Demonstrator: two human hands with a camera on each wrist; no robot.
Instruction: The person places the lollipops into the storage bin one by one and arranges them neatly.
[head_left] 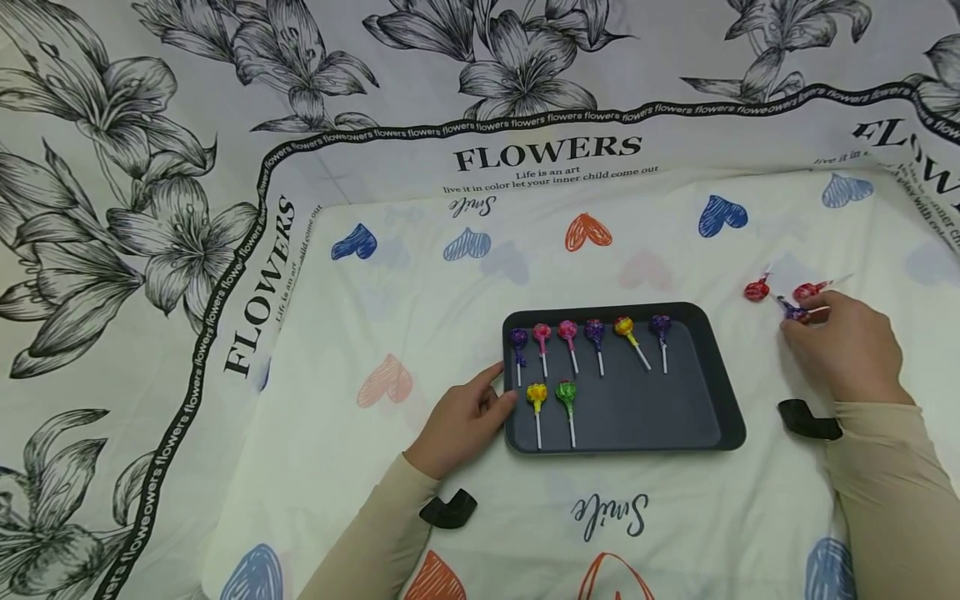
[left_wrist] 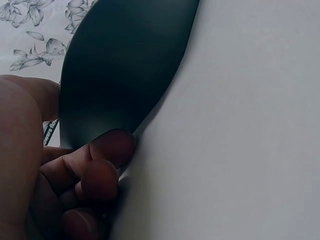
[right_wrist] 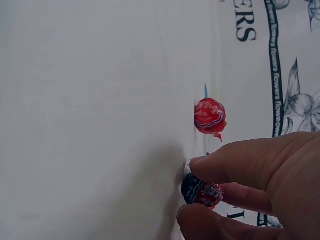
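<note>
My left hand (head_left: pixel 461 425) holds the left edge of a dark grey tray (head_left: pixel 637 425), thumb at the rim. In the left wrist view, curled fingers (left_wrist: pixel 112 145) lie against the tray's outer wall (left_wrist: pixel 125 60). Inside the tray, several wrapped lollipops, including a pink lollipop (head_left: pixel 542 333), form an upper row. A yellow lollipop (head_left: pixel 536 394) and a green lollipop (head_left: pixel 566 393) lie below them. Right of the tray, my right hand (head_left: pixel 851 346) pinches a purple-and-red lollipop (right_wrist: pixel 200 191) between thumb and fingers. Two red lollipops lie beside it, one red lollipop (head_left: pixel 757 288) left, another red lollipop (head_left: pixel 808 289) behind.
A white cloth (head_left: pixel 420 308) with printed hearts and lettering covers the surface under the tray. Black flower drawings (head_left: pixel 180 233) and a dark lettered band border it. Black wrist-camera pieces show near both sleeves, one black piece (head_left: pixel 448 508) at the left, one black piece (head_left: pixel 810 419) at the right.
</note>
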